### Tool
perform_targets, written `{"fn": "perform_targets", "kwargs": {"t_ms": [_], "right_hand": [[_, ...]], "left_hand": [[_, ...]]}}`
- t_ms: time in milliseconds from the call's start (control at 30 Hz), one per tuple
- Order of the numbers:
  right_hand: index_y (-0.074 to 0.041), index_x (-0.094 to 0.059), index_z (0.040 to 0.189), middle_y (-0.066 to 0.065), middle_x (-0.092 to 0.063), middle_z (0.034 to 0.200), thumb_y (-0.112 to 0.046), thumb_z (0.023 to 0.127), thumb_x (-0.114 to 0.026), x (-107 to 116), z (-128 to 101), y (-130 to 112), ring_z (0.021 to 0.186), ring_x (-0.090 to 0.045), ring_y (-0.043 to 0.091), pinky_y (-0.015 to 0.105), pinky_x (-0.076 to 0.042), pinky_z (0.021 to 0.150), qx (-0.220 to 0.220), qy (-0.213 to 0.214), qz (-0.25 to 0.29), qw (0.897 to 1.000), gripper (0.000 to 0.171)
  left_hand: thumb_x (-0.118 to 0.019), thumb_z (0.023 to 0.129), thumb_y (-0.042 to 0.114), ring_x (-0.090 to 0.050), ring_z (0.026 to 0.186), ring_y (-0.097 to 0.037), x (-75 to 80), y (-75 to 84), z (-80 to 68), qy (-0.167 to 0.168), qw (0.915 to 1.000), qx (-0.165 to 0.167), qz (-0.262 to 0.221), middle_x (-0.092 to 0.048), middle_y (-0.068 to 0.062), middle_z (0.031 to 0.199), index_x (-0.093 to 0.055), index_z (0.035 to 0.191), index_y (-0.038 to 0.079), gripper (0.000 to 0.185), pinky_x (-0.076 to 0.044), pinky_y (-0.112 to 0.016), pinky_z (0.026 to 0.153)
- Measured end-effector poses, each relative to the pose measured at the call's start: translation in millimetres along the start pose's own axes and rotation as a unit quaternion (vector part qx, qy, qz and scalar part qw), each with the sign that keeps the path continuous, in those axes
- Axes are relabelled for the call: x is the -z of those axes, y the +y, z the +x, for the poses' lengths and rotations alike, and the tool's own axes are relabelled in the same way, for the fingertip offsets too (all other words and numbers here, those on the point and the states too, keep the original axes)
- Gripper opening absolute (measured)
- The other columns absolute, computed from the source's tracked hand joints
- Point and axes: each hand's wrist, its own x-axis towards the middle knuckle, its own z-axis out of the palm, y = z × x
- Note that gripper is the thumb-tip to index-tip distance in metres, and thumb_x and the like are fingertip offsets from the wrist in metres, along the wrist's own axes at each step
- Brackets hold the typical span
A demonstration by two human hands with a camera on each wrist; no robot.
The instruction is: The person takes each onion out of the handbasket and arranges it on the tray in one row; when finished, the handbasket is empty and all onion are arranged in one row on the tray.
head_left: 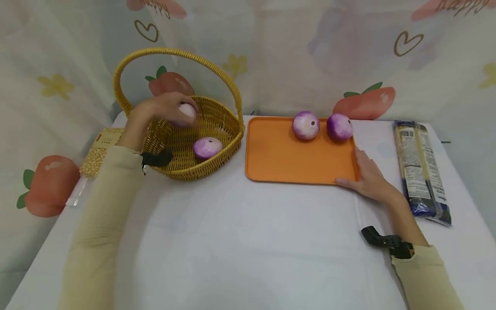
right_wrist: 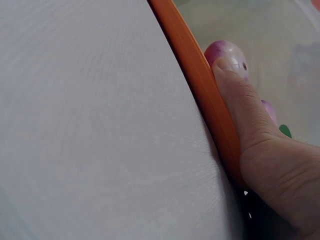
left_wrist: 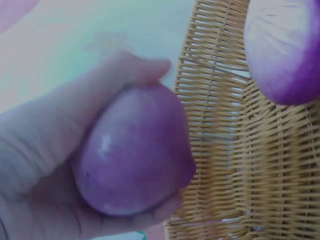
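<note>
In the head view my left hand [head_left: 164, 106] grips a purple onion [head_left: 187, 111] above the left part of a wicker basket [head_left: 217, 113]. The left wrist view shows thumb and fingers around this onion [left_wrist: 135, 150], apart from the basket wall. Inside the basket lies another onion [head_left: 208, 148]. My right hand [head_left: 370, 177] rests at the near right corner of an orange tray [head_left: 286, 159]. Its straight fingers lie along the right rim and its thumb touches the front rim. Two onions, one lighter [head_left: 305, 125] and one darker [head_left: 339, 127], sit at the tray's back.
A tall arched handle [head_left: 176, 52] rises over the basket. Left of the basket lies a clear bag of yellowish grains [head_left: 94, 157]. A long blue-and-gold packet [head_left: 422, 170] lies right of the tray. Behind the white table [head_left: 248, 241] hangs a printed curtain [head_left: 279, 56].
</note>
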Motion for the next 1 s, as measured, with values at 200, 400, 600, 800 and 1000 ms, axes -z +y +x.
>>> {"fn": "perform_targets", "kwargs": {"t_ms": [200,400,600,800,1000], "right_hand": [[0.003,0.006,0.153,0.036,-0.009,0.155,-0.039,0.083,-0.073,3.1,1.6,0.5,0.142,-0.012,0.053,0.065,-0.003,0.116,-0.016,-0.009,-0.007,1.0,0.113],[0.004,0.005,0.153,0.037,-0.009,0.155,-0.039,0.083,-0.073,3.9,0.8,1.4,0.142,-0.011,0.054,0.066,-0.002,0.116,-0.012,-0.003,-0.006,1.0,0.113],[0.001,0.004,0.154,0.035,-0.012,0.155,-0.039,0.083,-0.073,3.3,0.3,-0.6,0.139,-0.015,0.053,0.067,-0.004,0.114,-0.005,0.004,0.004,1.0,0.112],[0.001,0.004,0.154,0.036,-0.015,0.153,-0.038,0.083,-0.073,3.8,-0.3,-1.6,0.136,-0.019,0.053,0.069,-0.007,0.113,-0.003,0.004,0.0,1.0,0.112],[0.001,0.005,0.154,0.035,-0.01,0.155,-0.04,0.083,-0.073,4.4,-1.4,-3.7,0.14,-0.014,0.053,0.066,-0.005,0.115,-0.02,-0.006,-0.006,1.0,0.113]], "left_hand": [[-0.067,0.086,0.05,-0.052,0.11,-0.025,-8.5,-2.6,-21.3,0.034,0.9968,-0.035,-0.064,-0.05,-0.003,0.135,-0.056,0.13,0.026,0.051,-0.046,-0.041,0.089],[-0.073,0.083,0.043,-0.056,0.104,-0.021,-22.3,13.3,-34.3,0.048,0.9891,-0.076,-0.117,-0.054,0.003,0.128,-0.057,0.127,0.029,0.048,-0.049,-0.038,0.085],[-0.075,0.082,0.035,-0.058,0.097,-0.019,-31.9,36.0,-51.2,0.048,0.9798,-0.118,-0.155,-0.058,0.005,0.118,-0.059,0.123,0.03,0.044,-0.053,-0.037,0.08],[-0.077,0.08,0.034,-0.058,0.098,-0.015,-37.7,56.0,-58.5,0.042,0.9747,-0.167,-0.143,-0.058,0.01,0.117,-0.059,0.12,0.033,0.043,-0.053,-0.036,0.081],[-0.078,0.08,0.038,-0.056,0.102,-0.012,-53.2,84.4,-57.7,0.048,0.9708,-0.207,-0.111,-0.058,0.011,0.12,-0.06,0.121,0.031,0.046,-0.052,-0.034,0.083]]}}
